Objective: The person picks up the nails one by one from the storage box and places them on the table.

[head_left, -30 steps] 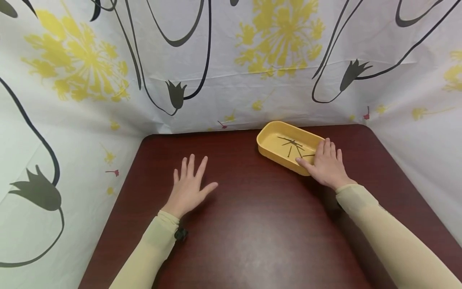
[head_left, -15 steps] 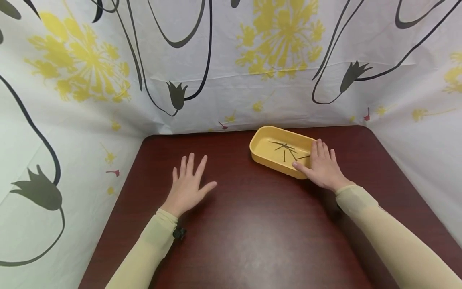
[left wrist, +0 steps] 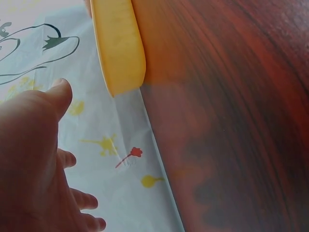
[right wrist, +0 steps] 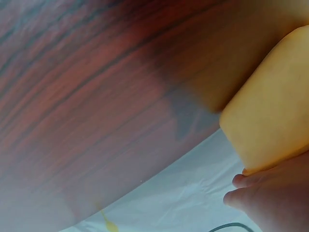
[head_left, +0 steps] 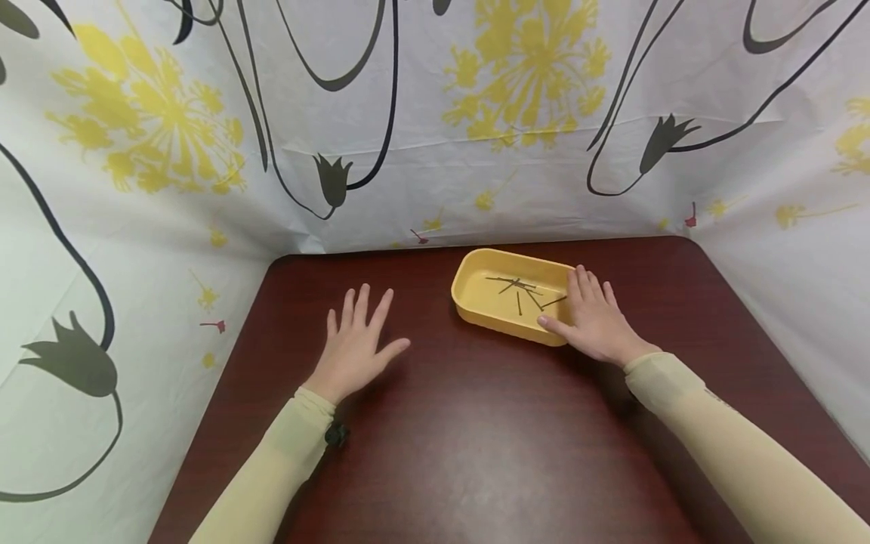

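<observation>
Right of centre in the frame, a yellow tray (head_left: 494,305) sits on the dark red table (head_left: 442,431), with thin dark pieces (head_left: 518,284) (nails or sticks, I can't tell which) lying crossed inside. The right hand (head_left: 600,319) lies straight-fingered against the tray's right end, pressing rather than gripping. Left of centre, the left hand (head_left: 353,355) holds nothing, its fingers spread, well apart from the tray. Flower-printed cloth (head_left: 421,128) fills the top.
</observation>
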`<act>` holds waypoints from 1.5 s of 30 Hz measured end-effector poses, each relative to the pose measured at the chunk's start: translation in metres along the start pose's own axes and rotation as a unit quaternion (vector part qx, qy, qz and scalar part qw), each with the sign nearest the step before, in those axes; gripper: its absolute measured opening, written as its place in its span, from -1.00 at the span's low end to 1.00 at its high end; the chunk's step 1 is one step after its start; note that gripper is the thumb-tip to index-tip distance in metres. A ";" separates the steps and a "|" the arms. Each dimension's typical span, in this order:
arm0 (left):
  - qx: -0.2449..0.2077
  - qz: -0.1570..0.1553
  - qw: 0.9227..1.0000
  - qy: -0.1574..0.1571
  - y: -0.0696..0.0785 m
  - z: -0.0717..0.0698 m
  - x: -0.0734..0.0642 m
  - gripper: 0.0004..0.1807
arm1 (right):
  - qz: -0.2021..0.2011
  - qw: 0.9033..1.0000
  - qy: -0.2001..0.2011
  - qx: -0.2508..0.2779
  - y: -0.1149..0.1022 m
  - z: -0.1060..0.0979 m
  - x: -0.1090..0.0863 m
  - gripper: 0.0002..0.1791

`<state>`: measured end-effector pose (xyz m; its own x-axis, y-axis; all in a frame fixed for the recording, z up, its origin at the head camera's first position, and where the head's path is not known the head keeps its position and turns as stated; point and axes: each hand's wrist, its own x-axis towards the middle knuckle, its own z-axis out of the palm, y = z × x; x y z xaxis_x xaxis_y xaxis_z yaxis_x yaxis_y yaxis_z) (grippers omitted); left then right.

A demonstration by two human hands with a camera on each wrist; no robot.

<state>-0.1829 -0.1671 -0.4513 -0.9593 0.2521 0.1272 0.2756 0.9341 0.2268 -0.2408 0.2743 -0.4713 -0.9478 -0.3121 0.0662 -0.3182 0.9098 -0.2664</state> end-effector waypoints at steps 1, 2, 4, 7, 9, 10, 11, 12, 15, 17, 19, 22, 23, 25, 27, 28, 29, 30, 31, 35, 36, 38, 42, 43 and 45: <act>0.001 0.001 1.000 -0.001 0.000 0.000 0.001 0.01 | -0.004 1.000 0.001 -0.002 -0.001 0.001 0.000 0.26; 0.000 0.002 1.000 -0.001 0.000 -0.001 0.002 0.01 | -0.010 1.000 0.002 -0.004 -0.002 0.002 0.001 0.25; 0.000 0.004 1.000 -0.003 0.001 -0.002 0.004 0.01 | -0.019 1.000 0.004 -0.008 -0.006 0.003 0.001 0.26; -0.002 0.012 1.000 -0.004 0.003 -0.004 0.007 -0.01 | -0.028 0.999 0.002 -0.015 -0.011 0.005 0.000 0.26; 0.001 0.016 1.000 -0.004 0.005 -0.006 0.009 -0.03 | -0.034 0.999 0.001 -0.019 -0.014 0.006 0.000 0.26; 0.001 0.018 1.000 -0.004 0.005 -0.007 0.010 -0.04 | -0.038 0.999 0.000 -0.021 -0.016 0.006 -0.001 0.26; 0.005 0.022 1.000 -0.004 0.006 -0.008 0.012 -0.05 | -0.041 0.999 -0.001 -0.022 -0.018 0.006 -0.001 0.26; 0.006 0.024 1.000 -0.003 0.007 -0.009 0.013 -0.05 | -0.044 0.999 -0.002 -0.024 -0.020 0.006 -0.002 0.26; 0.013 0.032 0.999 -0.003 0.010 -0.011 0.017 -0.07 | -0.054 0.998 -0.004 -0.027 -0.025 0.007 -0.003 0.25; 0.014 0.039 0.999 -0.002 0.011 -0.012 0.020 -0.08 | -0.059 0.998 -0.009 -0.029 -0.028 0.007 -0.004 0.25; 0.015 0.048 0.999 -0.001 0.013 -0.014 0.022 -0.10 | -0.065 0.997 -0.012 -0.031 -0.031 0.008 -0.004 0.25; 0.020 0.066 0.998 0.005 0.015 -0.016 0.026 -0.13 | -0.077 0.996 -0.012 -0.033 -0.034 0.010 -0.005 0.24; 0.023 0.071 0.997 0.009 0.016 -0.017 0.028 -0.14 | -0.081 0.996 -0.012 -0.034 -0.035 0.011 -0.006 0.24; 0.027 0.083 0.996 0.015 0.017 -0.018 0.031 -0.15 | -0.090 0.995 -0.008 -0.035 -0.038 0.012 -0.006 0.23; 0.030 0.093 0.995 0.017 0.020 -0.020 0.035 -0.16 | -0.098 0.995 -0.007 -0.033 -0.041 0.013 -0.006 0.23; 0.030 0.096 0.995 0.017 0.021 -0.022 0.037 -0.16 | -0.101 0.994 -0.006 -0.033 -0.043 0.013 -0.007 0.23; 0.032 0.099 0.994 0.016 0.021 -0.023 0.039 -0.16 | -0.106 0.994 -0.004 -0.033 -0.045 0.013 -0.007 0.23; 0.033 0.101 0.994 0.016 0.022 -0.024 0.041 -0.16 | -0.111 0.993 -0.003 -0.033 -0.046 0.013 -0.007 0.23; 0.036 0.103 0.994 0.015 0.023 -0.026 0.042 -0.16 | -0.116 0.993 -0.004 -0.034 -0.048 0.013 -0.008 0.23; 0.044 0.112 0.993 0.020 0.026 -0.031 0.050 -0.16 | -0.131 0.991 -0.003 -0.040 -0.053 0.015 -0.009 0.24; 0.044 0.118 0.992 0.021 0.027 -0.032 0.052 -0.18 | -0.133 0.990 -0.003 -0.041 -0.055 0.015 -0.010 0.24; 0.046 0.128 0.991 0.017 0.030 -0.035 0.055 -0.22 | -0.138 0.990 -0.001 -0.043 -0.057 0.016 -0.011 0.23; 0.053 0.146 0.988 0.004 0.039 -0.038 0.060 -0.34 | -0.147 0.988 -0.004 -0.047 -0.062 0.018 -0.013 0.24; 0.055 0.149 0.987 0.002 0.042 -0.039 0.061 -0.36 | -0.149 0.988 -0.004 -0.049 -0.064 0.018 -0.014 0.24; 0.062 0.160 0.985 0.004 0.046 -0.039 0.063 -0.40 | -0.154 0.987 -0.005 -0.051 -0.067 0.019 -0.015 0.25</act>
<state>-0.2284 -0.1177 -0.3952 -0.8240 0.5368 0.1816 0.5534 0.8311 0.0543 -0.2047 0.2132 -0.4726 -0.8060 -0.5797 0.1197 -0.5917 0.7943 -0.1374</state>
